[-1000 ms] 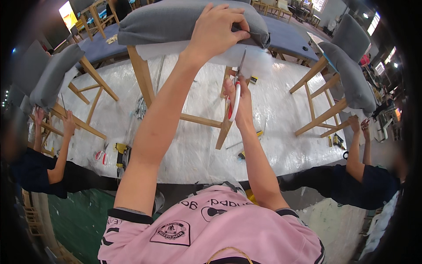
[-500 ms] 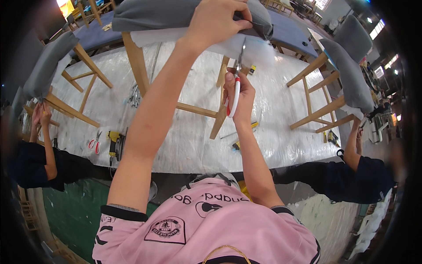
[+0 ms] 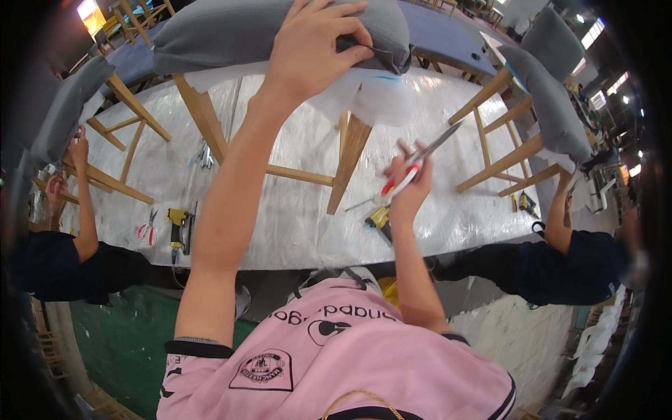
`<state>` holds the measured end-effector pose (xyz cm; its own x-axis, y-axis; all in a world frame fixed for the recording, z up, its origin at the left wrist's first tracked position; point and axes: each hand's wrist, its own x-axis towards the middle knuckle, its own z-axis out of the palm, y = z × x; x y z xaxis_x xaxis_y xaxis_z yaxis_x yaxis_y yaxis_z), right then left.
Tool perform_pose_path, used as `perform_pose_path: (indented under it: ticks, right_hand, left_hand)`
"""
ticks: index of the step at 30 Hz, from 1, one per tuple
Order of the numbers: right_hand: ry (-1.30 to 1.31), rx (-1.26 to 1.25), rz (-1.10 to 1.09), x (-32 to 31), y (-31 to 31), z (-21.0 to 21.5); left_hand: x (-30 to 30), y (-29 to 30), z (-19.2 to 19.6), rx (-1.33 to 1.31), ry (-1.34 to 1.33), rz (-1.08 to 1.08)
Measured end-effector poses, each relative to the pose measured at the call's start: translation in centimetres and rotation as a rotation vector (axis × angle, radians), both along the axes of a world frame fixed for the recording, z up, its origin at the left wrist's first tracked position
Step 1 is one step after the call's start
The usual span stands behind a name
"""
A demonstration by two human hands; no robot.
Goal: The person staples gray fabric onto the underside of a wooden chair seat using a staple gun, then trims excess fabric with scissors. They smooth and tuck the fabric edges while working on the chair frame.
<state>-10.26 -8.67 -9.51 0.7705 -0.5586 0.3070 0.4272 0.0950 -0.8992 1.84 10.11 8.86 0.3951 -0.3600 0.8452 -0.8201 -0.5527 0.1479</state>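
In front of me a wooden chair carries a grey upholstered seat [image 3: 217, 38], with white padding [image 3: 381, 98] hanging from its underside. My left hand [image 3: 308, 52] lies over the seat's front, thumb and fingers pinching the edge of the grey fabric near the right corner. Lower and to the right, my right hand [image 3: 413, 183] holds scissors [image 3: 435, 145] by their red and white handles. Their blades point up and right, apart from the fabric and padding. The fingers of my right hand are slightly blurred.
A yellow staple gun [image 3: 379, 222] lies on the plastic-covered table [image 3: 280, 231] under my right hand. Another staple gun [image 3: 176, 225] and red-handled scissors [image 3: 148, 229] rest at left. Co-workers on both sides handle grey-seated chairs; one's arm [image 3: 560, 210] reaches in at right.
My right hand has drawn the scissors away from the padding, down and to the right, tilting the blades rightward. My left hand still pinches the fabric; the seat sits slightly further left.
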Motion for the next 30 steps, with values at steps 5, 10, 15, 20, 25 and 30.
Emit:
perform_pose_path:
  ticks: [5, 10, 15, 20, 25, 30]
  right_hand:
    - [-0.185, -0.165, 0.119, 2.0, 0.9, 6.1]
    - [-0.068, -0.064, 0.168, -0.7, 1.9, 4.6]
    - [0.04, 0.009, 0.231, -4.7, 0.6, -1.4]
    - [0.113, -0.038, 0.211, -5.3, -0.9, -1.4]
    - [-0.129, -0.033, 0.141, -3.0, 1.9, 3.7]
    - [-0.183, -0.054, 0.032, -1.0, 4.2, 4.9]
  left_hand:
    - [-3.5, 0.5, -2.3, 0.04, -0.06, 0.062]
    - [-7.2, 1.7, -4.9, 0.027, -0.046, 0.033]
    - [-7.7, 1.8, -5.4, 0.038, -0.06, 0.065]
    - [-7.7, 1.5, -5.0, 0.038, -0.034, 0.045]
    - [-8.1, 1.2, -5.0, 0.047, -0.031, 0.043]
    - [-8.6, 1.0, -4.9, 0.041, -0.022, 0.049]
